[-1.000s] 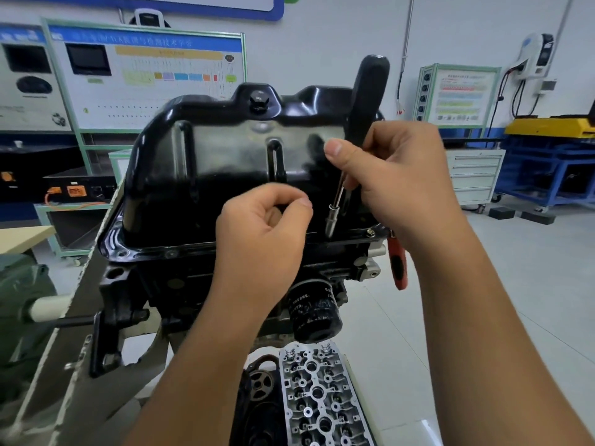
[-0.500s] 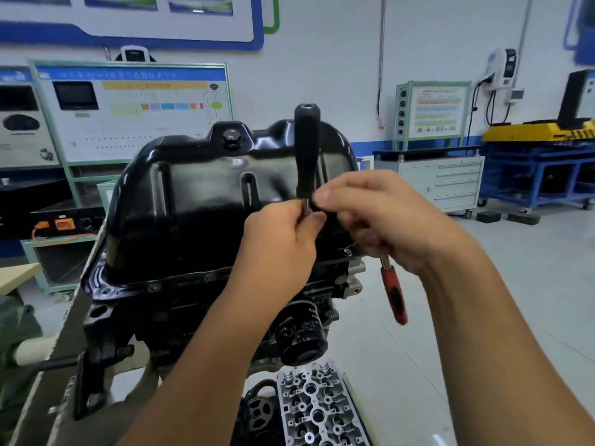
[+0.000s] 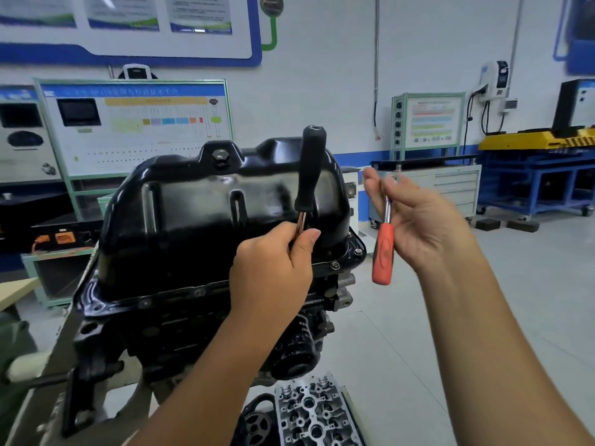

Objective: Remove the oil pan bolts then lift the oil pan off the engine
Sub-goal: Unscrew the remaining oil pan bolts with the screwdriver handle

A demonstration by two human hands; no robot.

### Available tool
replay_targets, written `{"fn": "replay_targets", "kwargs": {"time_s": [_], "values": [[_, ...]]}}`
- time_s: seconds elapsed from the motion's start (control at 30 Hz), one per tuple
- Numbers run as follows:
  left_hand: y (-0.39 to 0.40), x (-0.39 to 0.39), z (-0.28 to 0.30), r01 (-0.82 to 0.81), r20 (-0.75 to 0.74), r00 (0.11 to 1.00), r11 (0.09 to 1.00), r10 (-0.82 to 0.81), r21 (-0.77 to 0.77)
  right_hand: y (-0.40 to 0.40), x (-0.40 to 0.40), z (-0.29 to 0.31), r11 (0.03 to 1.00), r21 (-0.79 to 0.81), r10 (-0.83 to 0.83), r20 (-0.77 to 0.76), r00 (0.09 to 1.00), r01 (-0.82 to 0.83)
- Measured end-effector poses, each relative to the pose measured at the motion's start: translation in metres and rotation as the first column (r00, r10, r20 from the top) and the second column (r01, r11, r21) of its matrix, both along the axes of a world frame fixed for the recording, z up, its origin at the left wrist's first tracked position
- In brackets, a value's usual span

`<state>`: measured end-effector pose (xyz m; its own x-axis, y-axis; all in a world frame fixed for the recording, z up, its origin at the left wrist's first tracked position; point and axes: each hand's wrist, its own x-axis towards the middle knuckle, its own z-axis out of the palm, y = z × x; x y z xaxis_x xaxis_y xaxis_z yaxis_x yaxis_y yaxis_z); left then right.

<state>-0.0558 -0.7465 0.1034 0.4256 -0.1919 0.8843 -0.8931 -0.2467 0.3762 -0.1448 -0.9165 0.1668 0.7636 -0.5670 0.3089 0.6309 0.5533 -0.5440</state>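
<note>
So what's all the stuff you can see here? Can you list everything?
oil pan: one, shiny black, on top of the engine.
engine: one, dark, on a stand below the pan.
flange bolts: a few, silver, along the pan's right edge.
black-handled driver: one, upright before the pan.
red-handled ratchet: one, hanging right of the pan.
oil filter: one, black, low on the engine.
cylinder head: one, silver, on the floor.
white cabinet: one, back right.
left hand: grips the driver's shaft.
right hand: holds the ratchet.
</note>
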Motion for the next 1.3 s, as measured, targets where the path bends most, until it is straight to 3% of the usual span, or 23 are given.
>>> {"fn": "replay_targets", "kwargs": {"time_s": [0.1,0.27,0.47,0.63,0.83,0.97,1.3], "values": [[0.001,0.003,-0.001,0.037,-0.027,0.999,0.999,-0.038,-0.014,0.006,0.005,-0.006,0.996,0.092,0.005,0.031,1.0,-0.008],[0.002,0.004,-0.002,0.049,-0.04,0.998,0.999,-0.049,-0.001,0.015,-0.007,0.001,0.963,-0.264,-0.093,-0.14,0.986,0.053],[0.003,0.006,-0.001,0.072,-0.05,0.996,0.997,-0.071,0.007,0.048,-0.032,0.029,0.896,-0.439,-0.014,-0.173,0.985,-0.064],[0.004,0.008,0.0,0.083,-0.046,0.996,0.996,-0.083,0.01,0.074,-0.04,0.072,0.875,-0.481,0.004,-0.094,0.996,-0.049],[0.005,0.01,-0.001,0.085,-0.065,0.994,0.996,-0.084,0.013,0.08,-0.046,0.096,0.764,-0.619,0.006,-0.278,0.96,-0.184],[0.003,0.009,0.0,0.083,-0.062,0.995,0.996,-0.082,0.013,0.08,-0.048,0.11,0.675,-0.715,-0.119,-0.351,0.929,-0.183],[0.004,0.008,0.002,0.105,-0.086,0.991,0.995,-0.104,0.002,0.085,-0.048,0.132,0.598,-0.73,-0.203,-0.537,0.819,-0.33]]}}
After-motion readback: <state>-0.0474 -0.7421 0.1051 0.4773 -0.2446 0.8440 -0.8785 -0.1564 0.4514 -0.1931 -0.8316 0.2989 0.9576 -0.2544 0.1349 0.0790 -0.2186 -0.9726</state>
